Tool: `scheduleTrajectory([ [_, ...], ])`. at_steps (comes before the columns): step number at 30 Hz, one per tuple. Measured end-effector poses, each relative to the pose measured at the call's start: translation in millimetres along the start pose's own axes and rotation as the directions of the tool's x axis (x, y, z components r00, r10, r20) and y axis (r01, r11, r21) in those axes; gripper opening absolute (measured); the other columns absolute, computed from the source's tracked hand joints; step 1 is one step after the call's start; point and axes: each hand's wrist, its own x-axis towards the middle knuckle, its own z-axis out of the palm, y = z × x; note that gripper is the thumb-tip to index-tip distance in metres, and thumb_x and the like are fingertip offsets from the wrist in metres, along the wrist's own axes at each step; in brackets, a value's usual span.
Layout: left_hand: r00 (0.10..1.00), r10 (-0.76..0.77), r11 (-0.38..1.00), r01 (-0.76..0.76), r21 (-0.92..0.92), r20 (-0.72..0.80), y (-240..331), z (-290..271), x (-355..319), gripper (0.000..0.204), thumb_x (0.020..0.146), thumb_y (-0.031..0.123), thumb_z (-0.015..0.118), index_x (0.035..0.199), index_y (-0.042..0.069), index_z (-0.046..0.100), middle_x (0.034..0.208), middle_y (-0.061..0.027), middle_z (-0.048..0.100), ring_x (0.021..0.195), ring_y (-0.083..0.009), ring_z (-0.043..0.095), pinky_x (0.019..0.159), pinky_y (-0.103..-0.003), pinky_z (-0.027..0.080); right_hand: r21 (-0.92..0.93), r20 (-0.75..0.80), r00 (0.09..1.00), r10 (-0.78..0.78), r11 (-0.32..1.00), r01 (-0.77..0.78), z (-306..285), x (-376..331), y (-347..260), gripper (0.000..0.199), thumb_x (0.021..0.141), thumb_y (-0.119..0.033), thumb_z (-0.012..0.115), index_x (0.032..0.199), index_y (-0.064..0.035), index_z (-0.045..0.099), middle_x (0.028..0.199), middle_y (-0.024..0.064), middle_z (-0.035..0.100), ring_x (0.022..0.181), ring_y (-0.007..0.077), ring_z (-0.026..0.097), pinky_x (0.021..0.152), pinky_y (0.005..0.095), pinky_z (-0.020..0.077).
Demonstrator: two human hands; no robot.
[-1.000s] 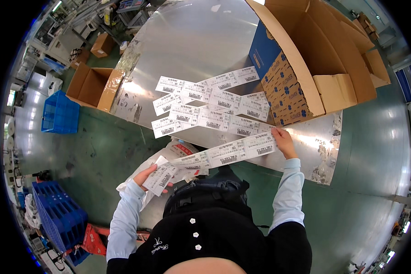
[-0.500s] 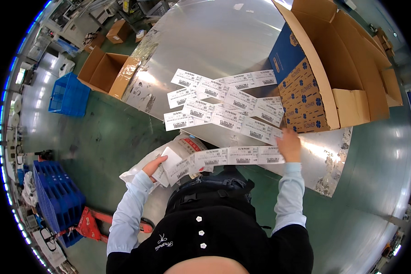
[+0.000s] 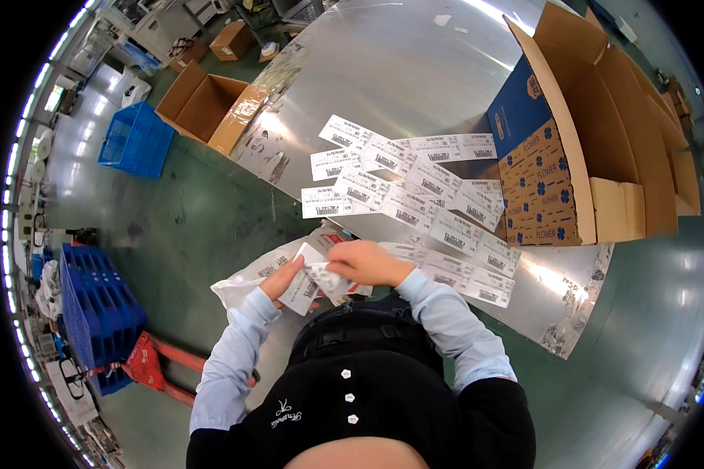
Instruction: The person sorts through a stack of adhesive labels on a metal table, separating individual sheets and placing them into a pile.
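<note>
Tugging too hard could tear the paper label strip [image 3: 331, 280] pinched by the right hand [image 3: 365, 263] beside the folded label stack [image 3: 298, 297] that the left hand [image 3: 279, 283] grips.

Floor [image 3: 203, 211]: glossy green, marked with dark smudges.
Worktable [image 3: 399, 62]: silvery metal, scuffed at the corners.
Lighting: white lights [image 3: 61, 47] curve along the left edge.
Background: blue pallets [image 3: 94, 301] stand beside a red pallet truck [image 3: 142, 363].
</note>
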Motion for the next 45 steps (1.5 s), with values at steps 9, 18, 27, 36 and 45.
scheduleTrajectory([
  [9,0.985,-0.102,0.933,0.047,0.356,0.138,-7,-27,-41,0.053,0.095,0.032,0.047,0.139,0.007,0.031,0.113,-0.0149,0.059,0.086,-0.0274,0.066,0.067,-0.039,0.057,0.017,0.106,0.986,0.126,0.992,-0.128,-72,-7,18,0.019,0.089,-0.024,0.055,0.09,-0.0063,0.061,0.079,0.0129,0.062,0.071,0.029,0.058,0.066,0.0356,0.0463],
  [18,0.979,-0.058,0.983,0.021,0.185,0.197,-7,-22,-48,0.049,0.097,0.03,0.043,0.139,0.009,0.029,0.112,-0.0174,0.058,0.084,-0.0308,0.066,0.066,-0.04,0.058,0.303,0.1,0.975,0.198,0.928,-0.219,-76,2,42,0.019,0.092,-0.021,0.055,0.089,-0.0025,0.06,0.07,0.0029,0.056,0.067,0.0097,0.047,0.063,0.0274,0.0424],
  [27,0.983,-0.006,0.997,-0.007,0.072,0.183,-15,-28,-39,0.057,0.095,0.032,0.046,0.144,0.013,0.023,0.116,-0.0188,0.056,0.087,-0.0328,0.066,0.068,-0.042,0.057,-0.238,-0.537,0.83,0.154,0.916,-0.324,-108,60,70,0.024,0.088,-0.025,0.059,0.098,-0.0033,0.061,0.091,0.0124,0.061,0.082,0.027,0.057,0.072,0.0353,0.0451],
  [36,0.933,0.084,0.986,-0.13,0.108,0.35,4,-2,-65,0.057,0.096,0.034,0.046,0.14,0.005,0.027,0.118,-0.0188,0.055,0.092,-0.0321,0.064,0.074,-0.04,0.056,0.561,0.005,0.936,0.353,0.773,-0.295,-21,51,35,0.042,0.094,-0.034,0.052,0.116,0.0015,0.056,0.117,0.0111,0.059,0.105,0.0213,0.055,0.089,0.0353,0.0438],
  [45,0.984,0.146,0.929,-0.101,-0.356,0.103,-24,-31,-29,0.058,0.095,0.039,0.047,0.14,0.005,0.032,0.121,-0.0206,0.054,0.102,-0.0369,0.06,0.077,-0.046,0.055,0.842,-0.093,0.783,0.615,0.469,-0.268,-41,-23,44,0.027,0.09,-0.022,0.062,0.102,0.0022,0.064,0.089,0.0047,0.067,0.078,0.0092,0.06,0.072,0.0239,0.0481],
])
